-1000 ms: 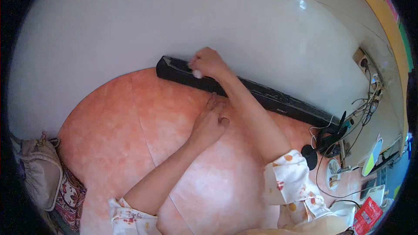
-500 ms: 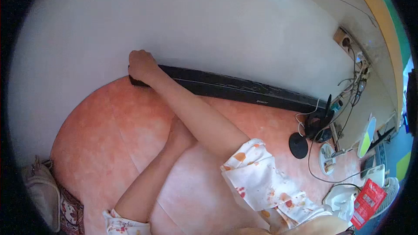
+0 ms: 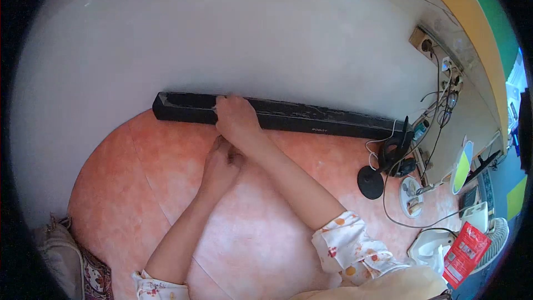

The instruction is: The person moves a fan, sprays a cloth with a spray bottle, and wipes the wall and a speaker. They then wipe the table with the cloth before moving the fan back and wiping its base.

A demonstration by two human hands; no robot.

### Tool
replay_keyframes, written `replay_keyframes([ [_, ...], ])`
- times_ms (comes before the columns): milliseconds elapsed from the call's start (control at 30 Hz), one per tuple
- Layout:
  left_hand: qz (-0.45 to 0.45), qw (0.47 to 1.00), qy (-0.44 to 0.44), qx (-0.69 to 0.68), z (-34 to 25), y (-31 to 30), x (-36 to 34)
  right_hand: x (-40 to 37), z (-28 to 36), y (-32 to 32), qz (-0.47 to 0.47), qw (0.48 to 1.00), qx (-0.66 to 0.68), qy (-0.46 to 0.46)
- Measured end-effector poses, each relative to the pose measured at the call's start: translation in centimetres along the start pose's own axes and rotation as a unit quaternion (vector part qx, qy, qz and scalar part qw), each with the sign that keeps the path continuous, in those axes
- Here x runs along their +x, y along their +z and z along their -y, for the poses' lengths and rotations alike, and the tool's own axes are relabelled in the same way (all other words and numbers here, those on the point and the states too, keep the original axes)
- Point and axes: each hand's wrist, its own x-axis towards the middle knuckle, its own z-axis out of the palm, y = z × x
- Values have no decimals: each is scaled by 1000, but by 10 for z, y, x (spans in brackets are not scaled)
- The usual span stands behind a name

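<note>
A long black soundbar (image 3: 311, 119) lies along the wall at the back of the table, with grey dust streaks on its top and small lettering on its front. My right hand (image 3: 237, 118) is closed over the bar's left half, knuckles up; whatever its fingers hold is hidden. Just below it, in front of the bar, my left hand (image 3: 222, 161) has its fingers curled in, close under the right wrist. What the left fingers hold, if anything, cannot be made out.
The table (image 3: 122, 189) has a pink-orange cover. On the right stand a black round base (image 3: 370, 182), a white dish (image 3: 411, 197), a mirror (image 3: 462, 172), a red packet (image 3: 466, 254) and tangled cables below a wall socket (image 3: 425, 44). A grey bag (image 3: 58, 255) sits lower left.
My right hand has moved right along the soundbar from its left end, uncovering that end. My left hand, earlier partly behind the right forearm, now shows more. The view has shifted slightly.
</note>
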Motion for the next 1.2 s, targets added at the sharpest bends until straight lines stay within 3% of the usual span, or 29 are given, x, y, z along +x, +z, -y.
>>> replay_keyframes([
  [100,-5,999,-5,-54,2,2,0,-18,-10,-7,16,1000,-5,-9],
  [200,-50,996,21,-67,8,9,-2,-37,-24,-10,66,996,-24,46],
  [300,-30,998,26,-39,7,5,1,-51,-44,0,62,995,-13,74],
  [367,19,983,-132,-130,2,0,2,-60,-45,1,8,980,177,85],
  [400,43,961,-211,-172,-3,-2,2,-65,-43,-2,-20,959,269,88],
  [433,18,964,-200,-174,-5,-2,2,-74,-40,3,-50,920,372,113],
  [500,-28,968,-176,-180,-4,0,-2,-92,-32,21,-117,807,559,153],
  [600,-124,954,-58,-268,19,17,1,-111,-29,42,-116,746,619,216],
  [633,-61,950,-125,-279,1,3,-1,-111,-29,40,-125,767,592,214],
  [733,-43,943,-149,-293,-4,0,-2,-107,-27,40,-141,808,535,203],
  [833,-58,972,-88,-212,-9,6,-5,-108,-22,41,-128,814,533,192],
  [933,-56,979,-98,-167,-10,5,-3,-106,-22,38,-102,822,523,201],
  [1033,-82,957,-148,-236,-12,4,-4,-107,-19,33,-91,836,496,217],
  [1133,-163,973,-98,-133,-2,0,-3,-104,-16,32,-142,825,496,230],
  [1200,-235,958,-87,-140,-13,-5,3,-105,-16,34,-158,830,481,235],
])
